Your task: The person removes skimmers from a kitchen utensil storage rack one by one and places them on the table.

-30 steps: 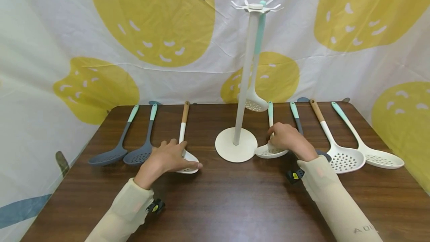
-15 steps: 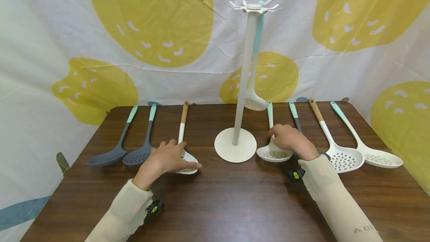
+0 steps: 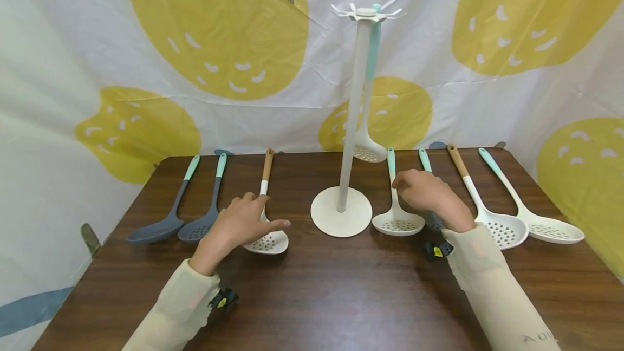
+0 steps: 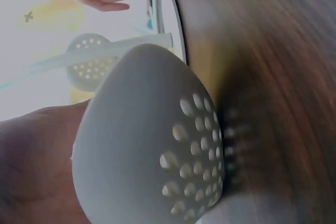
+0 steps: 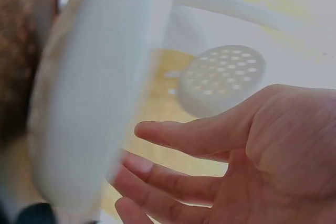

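My left hand (image 3: 238, 223) hovers over a white skimmer with a wooden-coloured handle (image 3: 268, 164), thumb stretched out and fingers relaxed, holding nothing. That skimmer's perforated bowl (image 4: 152, 140) fills much of the left wrist view, partly in front of the hand. My right hand (image 3: 429, 194) is just above a white skimmer with a mint handle (image 3: 398, 222), fingertips beside its shaft. In the right wrist view the right thumb and fingers (image 5: 194, 132) are loosely parted, with nothing between them. Both skimmers lie on the table, handles pointing away.
A white stand (image 3: 341, 221) with hooks on top rises between the hands, a mint-handled white skimmer (image 3: 369, 148) hanging from it. Two dark grey skimmers (image 3: 161, 227) lie at left. At right lie another grey one (image 3: 434, 222) and two white ones (image 3: 504, 229). A patterned curtain (image 3: 273, 118) hangs behind.
The mint-handled white skimmer's bowl shifted slightly right, then stayed. Both hands have lifted a little, my left off the wooden-handled skimmer's bowl and my right off the mint-handled one.
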`<state>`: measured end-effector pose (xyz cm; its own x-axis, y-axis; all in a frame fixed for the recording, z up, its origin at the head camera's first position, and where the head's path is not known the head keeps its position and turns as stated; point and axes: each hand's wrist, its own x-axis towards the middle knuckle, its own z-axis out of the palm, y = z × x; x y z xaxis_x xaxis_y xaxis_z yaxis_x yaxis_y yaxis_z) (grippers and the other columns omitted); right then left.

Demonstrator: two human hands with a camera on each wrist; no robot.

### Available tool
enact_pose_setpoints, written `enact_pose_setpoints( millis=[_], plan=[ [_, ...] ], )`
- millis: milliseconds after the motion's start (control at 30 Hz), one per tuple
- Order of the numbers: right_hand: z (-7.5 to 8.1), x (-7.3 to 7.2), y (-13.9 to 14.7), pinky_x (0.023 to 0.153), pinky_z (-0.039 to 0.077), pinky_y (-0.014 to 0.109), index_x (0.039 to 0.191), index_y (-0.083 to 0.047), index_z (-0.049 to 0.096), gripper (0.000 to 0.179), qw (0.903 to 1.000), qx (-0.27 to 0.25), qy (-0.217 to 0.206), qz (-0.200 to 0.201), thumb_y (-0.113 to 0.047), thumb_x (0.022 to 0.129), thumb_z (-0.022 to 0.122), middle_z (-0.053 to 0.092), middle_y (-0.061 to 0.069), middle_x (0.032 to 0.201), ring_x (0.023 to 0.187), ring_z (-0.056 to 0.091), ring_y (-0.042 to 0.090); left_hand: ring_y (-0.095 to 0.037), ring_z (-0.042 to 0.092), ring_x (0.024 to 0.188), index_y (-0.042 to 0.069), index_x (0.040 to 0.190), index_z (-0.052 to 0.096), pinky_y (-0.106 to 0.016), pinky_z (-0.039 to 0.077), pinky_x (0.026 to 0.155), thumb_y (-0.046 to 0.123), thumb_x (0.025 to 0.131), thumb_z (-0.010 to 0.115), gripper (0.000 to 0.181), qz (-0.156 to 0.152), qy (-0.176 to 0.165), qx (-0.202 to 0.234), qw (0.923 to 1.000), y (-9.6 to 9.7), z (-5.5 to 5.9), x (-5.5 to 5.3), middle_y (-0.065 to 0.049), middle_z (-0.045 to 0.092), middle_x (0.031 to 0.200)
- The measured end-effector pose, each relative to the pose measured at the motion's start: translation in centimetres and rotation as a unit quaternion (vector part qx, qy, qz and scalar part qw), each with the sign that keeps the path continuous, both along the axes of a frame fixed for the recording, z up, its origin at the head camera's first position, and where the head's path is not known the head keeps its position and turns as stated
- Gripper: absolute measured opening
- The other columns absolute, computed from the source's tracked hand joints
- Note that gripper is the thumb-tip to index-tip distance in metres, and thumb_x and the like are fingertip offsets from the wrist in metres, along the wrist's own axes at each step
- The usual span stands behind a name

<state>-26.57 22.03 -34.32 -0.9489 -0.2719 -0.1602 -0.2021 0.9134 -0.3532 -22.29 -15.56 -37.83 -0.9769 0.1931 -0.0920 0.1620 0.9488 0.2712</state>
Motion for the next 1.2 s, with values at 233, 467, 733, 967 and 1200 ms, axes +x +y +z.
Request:
enact_pose_setpoints(
  millis=[233,467,733,967,1200],
  plan=[
    [2.5,1.5,0.5,0.079,0.053,0.047,0.13,-0.007,0.067,0.034,0.9973,-0.049,0.054,-0.004,-0.017,0.104,0.046,0.069,0.021,0.128,0.114,0.065,0.04,-0.029,0.068,0.11,0.015,0.125,0.066,-0.05,0.057,0.083,0.051,0.096,0.069,0.046,-0.094,0.139,0.082,0.9823,2.3,1.6,-1.3,-0.006,0.069,0.124],
    [4.5,2.9,0.5,0.082,0.047,0.043,0.125,-0.01,0.07,0.03,0.9903,-0.075,0.116,-0.007,-0.025,0.108,0.05,0.072,0.013,0.113,0.093,0.063,0.028,-0.03,0.064,0.125,0.005,0.133,0.062,-0.049,0.05,0.107,0.021,0.106,0.058,0.032,-0.183,0.148,0.235,0.943,4.9,4.4,-6.4,-0.012,0.067,0.133],
    [5.4,3.9,0.1,0.101,0.041,0.053,0.122,-0.011,0.072,0.031,0.983,-0.104,0.151,-0.013,-0.027,0.108,0.05,0.076,0.012,0.109,0.093,0.065,0.028,-0.038,0.059,0.133,0.004,0.143,0.054,-0.046,0.049,0.11,0.008,0.1,0.065,0.045,-0.218,0.044,0.286,0.9321,8.6,6.5,-11.1,-0.017,0.06,0.143],
    [5.7,4.1,0.0,0.078,0.048,0.042,0.122,-0.011,0.072,0.031,0.9816,-0.106,0.158,-0.015,-0.031,0.108,0.052,0.076,0.012,0.107,0.09,0.066,0.027,-0.042,0.052,0.141,0.0,0.143,0.056,-0.048,0.046,0.114,-0.001,0.095,0.068,0.049,-0.254,-0.028,0.305,0.9175,10.7,6.6,-13.3,-0.018,0.055,0.15],
    [5.7,4.2,-0.1,0.081,0.049,0.045,0.123,-0.011,0.071,0.034,0.9817,-0.103,0.16,-0.015,-0.035,0.107,0.053,0.076,0.014,0.115,0.091,0.068,0.029,-0.03,0.064,0.124,-0.003,0.122,0.069,-0.04,0.049,0.107,0.004,0.094,0.072,0.029,-0.256,-0.043,0.341,0.9034,11.5,6.3,-13.6,-0.02,0.072,0.125]
  ],
)
